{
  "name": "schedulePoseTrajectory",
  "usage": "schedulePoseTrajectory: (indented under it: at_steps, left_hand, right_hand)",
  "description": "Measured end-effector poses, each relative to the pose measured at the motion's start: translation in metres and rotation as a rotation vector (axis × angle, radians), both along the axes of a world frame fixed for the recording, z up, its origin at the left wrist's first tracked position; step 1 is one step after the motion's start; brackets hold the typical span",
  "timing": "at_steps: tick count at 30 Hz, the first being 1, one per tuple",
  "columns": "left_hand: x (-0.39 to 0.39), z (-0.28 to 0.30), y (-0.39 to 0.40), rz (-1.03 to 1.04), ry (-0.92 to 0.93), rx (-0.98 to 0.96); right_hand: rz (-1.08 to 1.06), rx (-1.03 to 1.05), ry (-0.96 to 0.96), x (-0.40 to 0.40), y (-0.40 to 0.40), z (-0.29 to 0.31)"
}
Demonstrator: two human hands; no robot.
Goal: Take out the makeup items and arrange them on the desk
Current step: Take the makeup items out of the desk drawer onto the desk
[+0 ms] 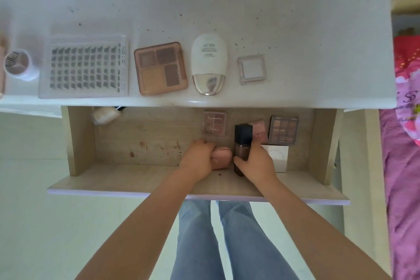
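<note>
The right hand (255,162) grips a dark brown bottle (242,150) with a black cap, standing up in the open drawer (145,134). The left hand (200,159) holds a small pink case (221,158) beside it. Three palettes lie behind them. More makeup sits in a row on the white desk (204,2).

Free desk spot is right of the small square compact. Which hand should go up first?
Right, probably. The right hand already grips the dark bottle upright in the drawer, almost directly below the bare desk beside the square compact. The left hand holds the pink case farther left.
</note>
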State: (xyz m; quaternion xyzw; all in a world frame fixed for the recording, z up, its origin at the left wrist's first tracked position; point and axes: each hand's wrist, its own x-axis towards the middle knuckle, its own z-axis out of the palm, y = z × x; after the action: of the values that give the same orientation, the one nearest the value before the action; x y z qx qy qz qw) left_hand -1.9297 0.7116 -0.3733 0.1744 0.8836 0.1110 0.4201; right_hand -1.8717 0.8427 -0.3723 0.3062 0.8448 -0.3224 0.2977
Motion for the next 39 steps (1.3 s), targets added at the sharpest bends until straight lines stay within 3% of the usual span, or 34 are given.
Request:
schedulePoseTrajectory:
  at_steps: [4,7,12,16,21,29,39]
  left_hand:
    - [0.000,0.042,-0.005,0.035,0.075,0.165]
    - [-0.009,0.087,0.003,0.076,0.236,0.339]
    - [-0.040,0.147,0.055,0.394,0.252,0.585]
    - [-0.083,0.153,0.113,0.275,0.258,0.521]
    - [-0.117,0.143,0.152,0.054,0.233,0.393]
    - [-0.133,0.131,0.155,-0.023,0.148,0.282]
    - [-0.119,0.121,0.161,0.001,0.349,0.235]
  right_hand:
    - [-0.004,-0.054,0.167,0.009,0.022,0.045]
    - [-0.057,-0.075,0.379,0.011,0.040,0.085]
    - [-0.202,0.050,0.593,-0.010,0.085,0.131]
    - [-0.128,0.237,0.555,-0.044,0.129,0.135]
    - [-0.072,0.294,0.406,-0.070,0.148,0.125]
    - [-0.074,0.289,0.354,-0.074,0.153,0.113]
    - [-0.070,0.295,0.454,-0.060,0.153,0.105]
